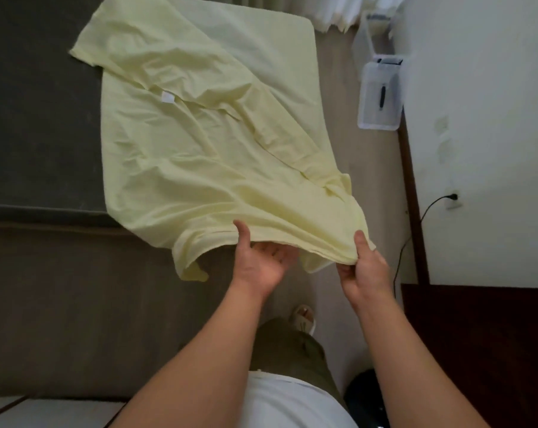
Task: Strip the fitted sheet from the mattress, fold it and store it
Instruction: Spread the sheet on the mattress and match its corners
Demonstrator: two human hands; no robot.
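A pale yellow fitted sheet (199, 156) lies partly folded and wrinkled across the grey mattress (39, 118), its near edge hanging off the bed. My left hand (258, 257) grips that near edge, thumb on top and fingers underneath the cloth. My right hand (363, 267) pinches the bunched right corner of the same edge, thumb over the folds. A small white label (168, 97) shows near the sheet's middle. The far part of the sheet lies flat toward the mattress corner (304, 29).
A clear plastic storage box (378, 94) stands on the floor by the white wall, another behind it. A black cable runs from a wall socket (452, 197). Dark wooden furniture (477, 335) stands at the right. My foot (303, 318) is on the beige floor.
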